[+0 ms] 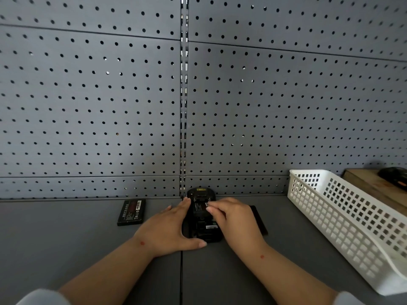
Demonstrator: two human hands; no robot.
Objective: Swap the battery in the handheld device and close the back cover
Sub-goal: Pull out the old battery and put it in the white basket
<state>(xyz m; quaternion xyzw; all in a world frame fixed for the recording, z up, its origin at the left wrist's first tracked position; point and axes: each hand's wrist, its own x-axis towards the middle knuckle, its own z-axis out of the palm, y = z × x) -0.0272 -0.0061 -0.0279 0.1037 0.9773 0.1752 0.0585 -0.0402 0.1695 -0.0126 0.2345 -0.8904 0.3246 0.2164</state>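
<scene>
Bracing black handheld device [207,233], back-up on grey counter [88,249], with left hand [169,230], fingers straight alongside; gripping black rectangular battery [199,209] over its open compartment with right hand [235,219], fingers curled.

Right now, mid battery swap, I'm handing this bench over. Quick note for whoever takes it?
Left hand: flat against the handheld device's left side, steadying it.
Right hand: fingertips on the battery in the open bay; pinch or press, unclear.
Spare battery lies on the table, left; dark back cover lies right of the device, partly under the right hand.
Done: cover off, one battery out.
Left: seat the battery (lower bay exposed), fit the cover.
</scene>
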